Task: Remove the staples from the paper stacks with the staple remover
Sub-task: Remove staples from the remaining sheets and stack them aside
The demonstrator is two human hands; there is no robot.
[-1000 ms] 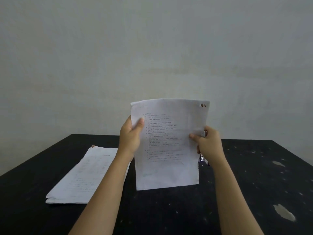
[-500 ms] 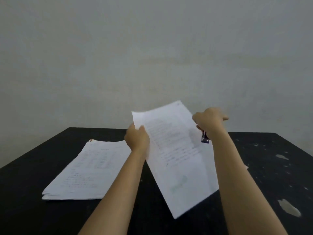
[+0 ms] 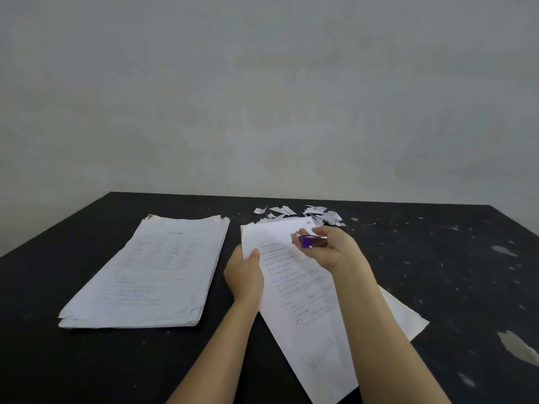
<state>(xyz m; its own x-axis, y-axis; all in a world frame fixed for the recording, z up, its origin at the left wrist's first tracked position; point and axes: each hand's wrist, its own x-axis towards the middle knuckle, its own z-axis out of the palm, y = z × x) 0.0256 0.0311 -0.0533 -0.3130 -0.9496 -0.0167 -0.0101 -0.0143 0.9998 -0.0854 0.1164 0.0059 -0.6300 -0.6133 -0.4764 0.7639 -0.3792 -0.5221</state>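
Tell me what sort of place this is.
Probably a plain office or study desk: a scuffed black table against a bare grey wall, a thick paper stack lying on it, and a staple remover gripped in the right hand.

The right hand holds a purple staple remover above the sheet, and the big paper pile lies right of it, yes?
No: in the head view the paper pile lies left of the sheet. The right hand does hold the purple staple remover above it.
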